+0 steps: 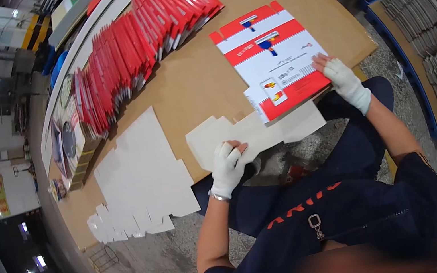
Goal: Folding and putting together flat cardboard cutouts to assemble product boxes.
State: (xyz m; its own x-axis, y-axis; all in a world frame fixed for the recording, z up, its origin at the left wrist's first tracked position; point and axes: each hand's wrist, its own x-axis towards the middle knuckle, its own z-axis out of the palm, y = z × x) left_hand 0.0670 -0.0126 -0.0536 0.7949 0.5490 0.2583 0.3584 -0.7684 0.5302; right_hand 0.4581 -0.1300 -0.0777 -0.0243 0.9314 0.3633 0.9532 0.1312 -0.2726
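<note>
A flat red-and-white printed carton blank lies at the table's near right, its lower part over a plain greyish-white carton blank. My right hand, in a white glove with bare fingertips, grips the printed blank's right edge, fingers on top; its thumb is hidden. At the left end of the plain blank, my left hand, gloved the same way, has its fingers curled closed on the near edge. Both pieces reach past the table edge over my lap.
A long row of red folded cartons leans along the table's far side. More plain blanks lie overlapped to the left, beside a stack of printed sheets. Bundled grey cardboard is piled at the right, past a blue rail.
</note>
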